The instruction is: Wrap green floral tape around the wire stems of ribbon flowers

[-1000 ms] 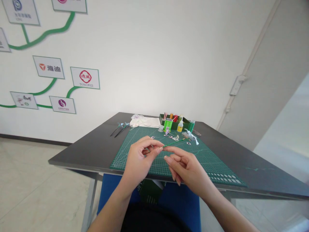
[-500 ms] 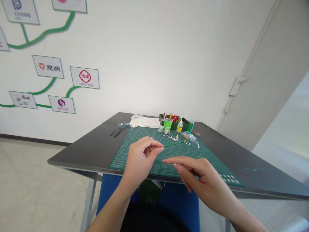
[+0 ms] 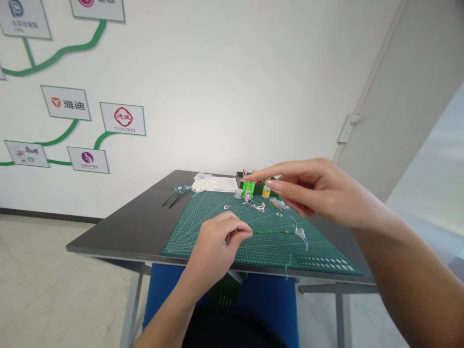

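Observation:
My left hand (image 3: 221, 241) is closed, thumb and fingertips pinching one end of a thin green-wrapped flower stem (image 3: 270, 232). The stem points right across the mat, with a pale translucent flower (image 3: 300, 234) at its far end. Raised above and to the right is my right hand (image 3: 315, 188), its thumb and index finger stretched out and apart, nothing visible between them. It covers part of the supplies behind it. A wisp of green thread (image 3: 288, 266) shows at the mat's front edge.
A green cutting mat (image 3: 203, 232) lies on the dark table (image 3: 145, 212). Toward the back are white-handled scissors (image 3: 260, 208), a green can (image 3: 248, 188), a glue bottle (image 3: 266, 192), a green box (image 3: 239, 178) and white sheets (image 3: 224, 183). Blue-flowered stems (image 3: 177, 195) lie left.
My right hand has risen and moved away from the stem. The stem in my left hand has swung lower on its right side, its flower now nearer the mat's right part.

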The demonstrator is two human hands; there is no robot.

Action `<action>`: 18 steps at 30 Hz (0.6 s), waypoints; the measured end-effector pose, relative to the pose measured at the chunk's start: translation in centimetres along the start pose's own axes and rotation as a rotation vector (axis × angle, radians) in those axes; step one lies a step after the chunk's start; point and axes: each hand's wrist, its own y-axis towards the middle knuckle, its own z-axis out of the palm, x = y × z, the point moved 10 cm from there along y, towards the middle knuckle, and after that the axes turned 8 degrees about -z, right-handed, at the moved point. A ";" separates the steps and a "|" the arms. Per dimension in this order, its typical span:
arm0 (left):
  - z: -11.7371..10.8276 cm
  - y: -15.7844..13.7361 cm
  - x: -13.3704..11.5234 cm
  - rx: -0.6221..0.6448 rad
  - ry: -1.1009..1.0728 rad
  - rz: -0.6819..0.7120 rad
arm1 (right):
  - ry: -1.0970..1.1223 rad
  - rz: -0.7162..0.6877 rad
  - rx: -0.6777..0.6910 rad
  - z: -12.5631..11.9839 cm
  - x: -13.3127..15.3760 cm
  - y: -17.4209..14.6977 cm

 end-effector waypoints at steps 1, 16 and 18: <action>0.2 0.0 -0.1 0.013 -0.005 0.005 | 0.009 0.009 0.011 -0.3 -0.6 0.9; -1.5 -0.5 0.1 -0.027 -0.183 -0.013 | 0.177 0.495 -0.108 -0.7 -23.4 3.7; -1.6 -0.5 0.2 -0.025 -0.219 -0.012 | 0.175 0.582 -0.101 0.6 -26.9 1.9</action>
